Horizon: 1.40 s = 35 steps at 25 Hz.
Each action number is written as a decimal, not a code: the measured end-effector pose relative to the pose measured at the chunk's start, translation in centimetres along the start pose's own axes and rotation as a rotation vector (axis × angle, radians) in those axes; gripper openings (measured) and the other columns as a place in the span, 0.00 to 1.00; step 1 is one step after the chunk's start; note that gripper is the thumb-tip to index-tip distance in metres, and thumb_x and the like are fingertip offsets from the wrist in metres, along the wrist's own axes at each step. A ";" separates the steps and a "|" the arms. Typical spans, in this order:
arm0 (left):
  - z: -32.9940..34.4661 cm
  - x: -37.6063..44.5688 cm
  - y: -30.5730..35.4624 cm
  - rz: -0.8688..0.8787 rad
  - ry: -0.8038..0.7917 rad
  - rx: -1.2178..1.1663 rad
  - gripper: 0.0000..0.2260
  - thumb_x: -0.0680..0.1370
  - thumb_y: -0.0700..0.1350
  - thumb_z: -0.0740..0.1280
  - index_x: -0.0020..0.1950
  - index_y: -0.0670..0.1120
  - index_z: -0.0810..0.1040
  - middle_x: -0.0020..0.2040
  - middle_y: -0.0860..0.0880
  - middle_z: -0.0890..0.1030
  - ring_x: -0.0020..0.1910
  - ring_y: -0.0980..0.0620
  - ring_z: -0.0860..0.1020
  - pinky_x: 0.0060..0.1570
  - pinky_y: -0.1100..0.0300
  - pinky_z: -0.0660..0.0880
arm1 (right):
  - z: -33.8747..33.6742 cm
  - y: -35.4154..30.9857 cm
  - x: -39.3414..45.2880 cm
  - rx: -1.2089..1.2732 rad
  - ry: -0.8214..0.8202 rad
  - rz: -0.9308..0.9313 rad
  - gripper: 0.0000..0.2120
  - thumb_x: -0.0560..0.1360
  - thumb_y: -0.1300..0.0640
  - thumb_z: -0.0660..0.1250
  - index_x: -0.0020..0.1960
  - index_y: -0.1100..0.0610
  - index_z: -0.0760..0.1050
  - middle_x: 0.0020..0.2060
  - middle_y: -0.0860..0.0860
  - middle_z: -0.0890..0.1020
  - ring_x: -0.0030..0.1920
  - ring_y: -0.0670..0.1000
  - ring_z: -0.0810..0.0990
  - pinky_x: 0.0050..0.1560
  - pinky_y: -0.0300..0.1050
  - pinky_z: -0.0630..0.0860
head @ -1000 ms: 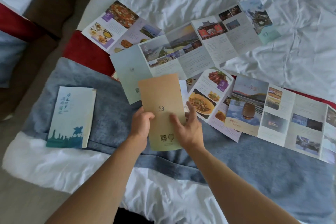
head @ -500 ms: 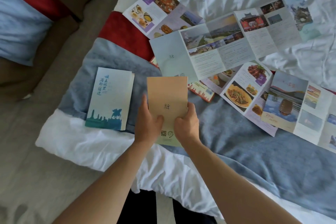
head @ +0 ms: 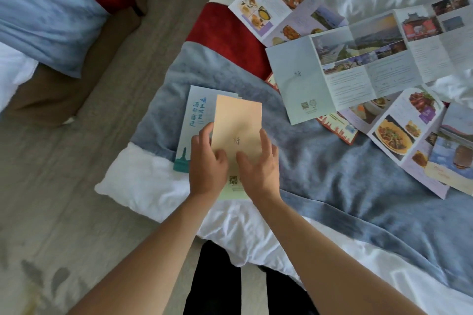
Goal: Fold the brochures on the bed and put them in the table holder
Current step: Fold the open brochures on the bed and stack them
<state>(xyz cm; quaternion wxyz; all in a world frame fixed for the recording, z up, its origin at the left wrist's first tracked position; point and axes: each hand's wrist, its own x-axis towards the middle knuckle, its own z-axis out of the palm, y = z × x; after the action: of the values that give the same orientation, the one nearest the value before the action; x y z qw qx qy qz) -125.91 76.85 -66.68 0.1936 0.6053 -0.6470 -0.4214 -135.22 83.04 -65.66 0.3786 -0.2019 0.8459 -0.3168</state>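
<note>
A folded tan brochure (head: 238,125) lies over the right part of a folded blue-and-white brochure (head: 197,115) at the bed's near-left corner. My left hand (head: 208,163) grips the tan brochure's left edge, thumb on top. My right hand (head: 258,163) presses flat on its lower right, fingers spread. Several unfolded brochures lie further right: a pale blue one with landscape photos (head: 358,66), a food one at the back (head: 281,0), another food one (head: 404,133), and one at the right edge (head: 458,156). No table holder is in view.
A grey-blue blanket (head: 320,161) and a red runner (head: 225,35) cover the white bed (head: 143,184). Grey carpet (head: 64,199) runs on the left. A second bed with a blue and red cover (head: 48,10) stands at the far left. My dark trouser legs (head: 215,281) show below.
Both hands carried the tan brochure left and set it down over the folded blue-and-white brochure. My right hand went from gripping its edge to pressing flat on it. The view shifted left.
</note>
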 end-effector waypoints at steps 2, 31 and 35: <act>-0.6 0.4 0.2 0.072 -0.002 -0.030 0.24 0.76 0.32 0.62 0.71 0.46 0.71 0.61 0.44 0.74 0.61 0.47 0.74 0.57 0.62 0.70 | 1.2 -1.1 -0.3 0.071 -0.033 -0.004 0.37 0.70 0.39 0.68 0.77 0.45 0.63 0.69 0.48 0.67 0.67 0.45 0.68 0.64 0.44 0.68; -1.8 1.9 -2.0 -0.056 -0.088 -0.028 0.33 0.72 0.49 0.77 0.73 0.49 0.66 0.66 0.51 0.72 0.65 0.54 0.71 0.61 0.61 0.72 | 2.5 -3.5 1.6 0.148 0.136 0.009 0.27 0.77 0.52 0.64 0.76 0.48 0.65 0.61 0.50 0.79 0.58 0.50 0.78 0.55 0.49 0.75; -2.6 2.2 -2.2 0.120 -0.011 0.053 0.31 0.72 0.40 0.75 0.73 0.42 0.67 0.68 0.44 0.71 0.69 0.47 0.69 0.67 0.50 0.70 | 3.4 -3.0 1.4 -0.124 0.054 -0.165 0.43 0.73 0.57 0.68 0.80 0.47 0.48 0.75 0.49 0.59 0.63 0.53 0.74 0.45 0.46 0.72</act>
<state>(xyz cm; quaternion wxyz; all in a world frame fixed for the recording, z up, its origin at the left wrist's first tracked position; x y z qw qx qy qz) -123.02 74.19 -67.48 0.1988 0.5680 -0.6941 -0.3951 -133.17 78.76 -66.07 0.3151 -0.2855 0.8543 -0.2991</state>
